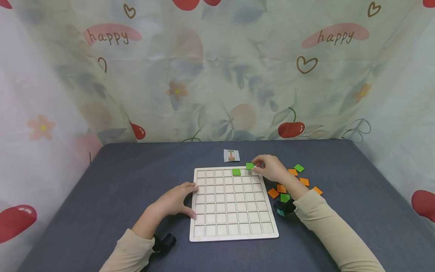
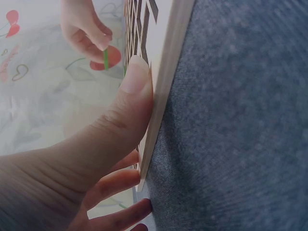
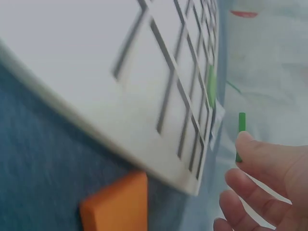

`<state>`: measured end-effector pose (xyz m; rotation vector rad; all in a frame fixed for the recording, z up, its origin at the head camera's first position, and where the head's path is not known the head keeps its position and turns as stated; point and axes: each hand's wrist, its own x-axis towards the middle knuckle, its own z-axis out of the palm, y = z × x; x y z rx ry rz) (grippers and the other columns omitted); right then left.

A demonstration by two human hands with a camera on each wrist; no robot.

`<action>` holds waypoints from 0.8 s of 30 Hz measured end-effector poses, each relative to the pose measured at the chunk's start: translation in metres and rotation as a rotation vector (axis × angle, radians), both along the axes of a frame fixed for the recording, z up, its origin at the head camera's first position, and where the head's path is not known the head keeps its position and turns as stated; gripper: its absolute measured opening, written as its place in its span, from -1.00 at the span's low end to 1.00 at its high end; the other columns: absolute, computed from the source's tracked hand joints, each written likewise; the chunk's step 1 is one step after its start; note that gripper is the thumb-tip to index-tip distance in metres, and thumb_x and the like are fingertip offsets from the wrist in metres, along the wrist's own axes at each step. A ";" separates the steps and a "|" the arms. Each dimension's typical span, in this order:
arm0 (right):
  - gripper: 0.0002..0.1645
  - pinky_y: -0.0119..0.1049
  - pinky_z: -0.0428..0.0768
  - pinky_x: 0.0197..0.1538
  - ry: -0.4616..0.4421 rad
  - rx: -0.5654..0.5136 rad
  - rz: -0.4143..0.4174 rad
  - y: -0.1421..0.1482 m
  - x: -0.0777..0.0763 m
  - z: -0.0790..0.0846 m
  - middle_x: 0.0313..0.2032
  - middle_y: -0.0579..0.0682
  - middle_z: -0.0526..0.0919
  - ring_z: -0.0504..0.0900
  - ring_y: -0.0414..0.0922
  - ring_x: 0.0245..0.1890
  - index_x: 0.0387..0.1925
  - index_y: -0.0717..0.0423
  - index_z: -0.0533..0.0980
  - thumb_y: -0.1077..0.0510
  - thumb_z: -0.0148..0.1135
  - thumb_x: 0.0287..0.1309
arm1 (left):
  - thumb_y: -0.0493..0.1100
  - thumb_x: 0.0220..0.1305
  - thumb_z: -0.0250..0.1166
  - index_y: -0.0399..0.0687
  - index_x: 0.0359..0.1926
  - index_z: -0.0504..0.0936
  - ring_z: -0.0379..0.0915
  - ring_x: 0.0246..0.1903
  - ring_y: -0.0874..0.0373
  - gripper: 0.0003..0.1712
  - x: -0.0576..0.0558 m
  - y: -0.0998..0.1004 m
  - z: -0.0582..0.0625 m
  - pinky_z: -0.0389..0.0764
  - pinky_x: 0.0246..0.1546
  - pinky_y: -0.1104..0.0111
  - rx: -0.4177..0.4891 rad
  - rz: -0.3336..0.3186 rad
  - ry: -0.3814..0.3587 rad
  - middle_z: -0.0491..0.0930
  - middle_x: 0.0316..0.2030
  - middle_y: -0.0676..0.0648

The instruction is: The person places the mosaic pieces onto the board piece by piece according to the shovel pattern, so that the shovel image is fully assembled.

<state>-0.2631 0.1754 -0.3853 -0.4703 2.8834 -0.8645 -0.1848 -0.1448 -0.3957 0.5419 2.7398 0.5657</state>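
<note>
A white gridded board lies on the dark cloth, a green tile set in its far row. My right hand pinches another green tile by its edge over the board's far right corner. In the right wrist view this pinched tile stands out past the thumb. My left hand rests against the board's left edge, thumb and fingers spread along it. Seen from the left wrist, the thumb touches the rim.
Right of the board lie several loose orange tiles and green tiles, partly behind the right forearm. A small card with a gridded picture lies beyond the board's far edge. A printed curtain hangs behind the table.
</note>
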 end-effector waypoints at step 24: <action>-0.68 -0.23 0.55 -0.25 -0.030 0.024 0.094 -0.052 -0.002 -0.007 -0.19 0.09 0.60 0.57 -0.08 -0.29 -0.07 0.12 0.58 0.13 0.27 0.12 | 0.05 -0.28 0.55 -0.16 0.26 0.39 0.21 0.31 -0.10 0.01 0.000 0.000 0.001 0.32 0.25 0.06 0.000 0.011 -0.010 0.27 0.32 -0.17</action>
